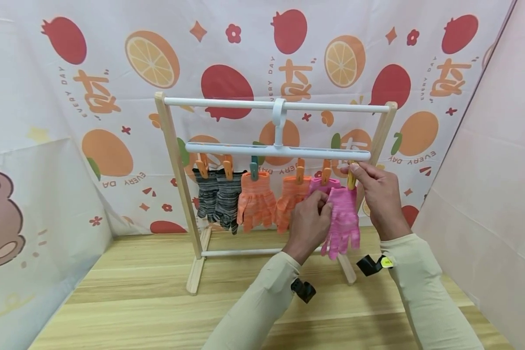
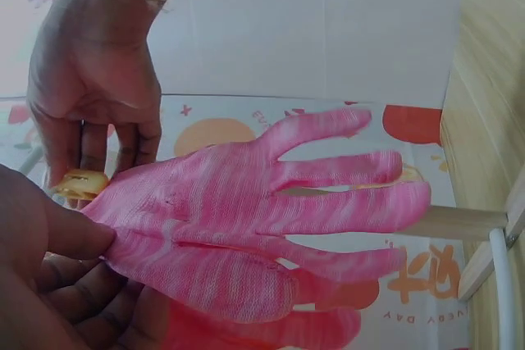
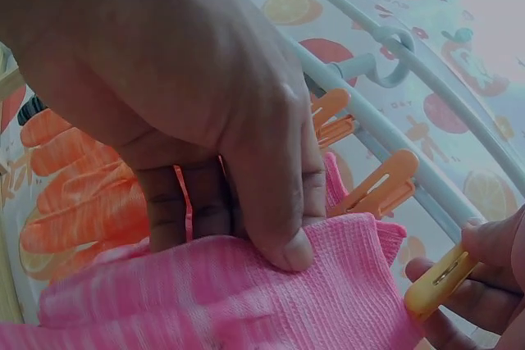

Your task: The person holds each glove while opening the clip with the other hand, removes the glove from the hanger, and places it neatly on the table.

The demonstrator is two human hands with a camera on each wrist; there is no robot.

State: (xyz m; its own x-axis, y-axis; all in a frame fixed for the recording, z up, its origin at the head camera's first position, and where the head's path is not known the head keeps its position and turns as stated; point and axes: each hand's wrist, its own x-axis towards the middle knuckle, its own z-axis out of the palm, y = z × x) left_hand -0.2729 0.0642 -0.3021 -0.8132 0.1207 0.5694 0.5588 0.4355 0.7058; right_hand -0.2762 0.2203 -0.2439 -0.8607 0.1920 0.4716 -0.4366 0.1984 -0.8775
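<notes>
A pink knitted glove [image 1: 343, 218] hangs fingers-down at the right end of the white hanger [image 1: 240, 148]. My left hand [image 1: 309, 221] pinches the edge of this glove below its cuff. With thumb and fingers, my right hand [image 1: 380, 197] pinches a yellow clothespin [image 3: 439, 284] at the cuff's corner, just under the hanger bar. Whether the clothespin's jaws bite the cuff is hard to tell. Behind my left hand a second pink glove [image 1: 321, 183] hangs from an orange clothespin [image 1: 326, 172]. The left wrist view shows the front glove [image 2: 213, 194] spread flat.
Farther left on the hanger hang two orange gloves [image 1: 255, 199] and two black-grey gloves [image 1: 229, 199], held by orange and green clothespins [image 1: 254, 168]. The hanger hooks over the top rail [image 1: 223, 103] of a wooden rack [image 1: 181, 180] on the wood-grain table [image 1: 135, 301]. A fruit-print cloth [image 1: 245, 39] stands behind.
</notes>
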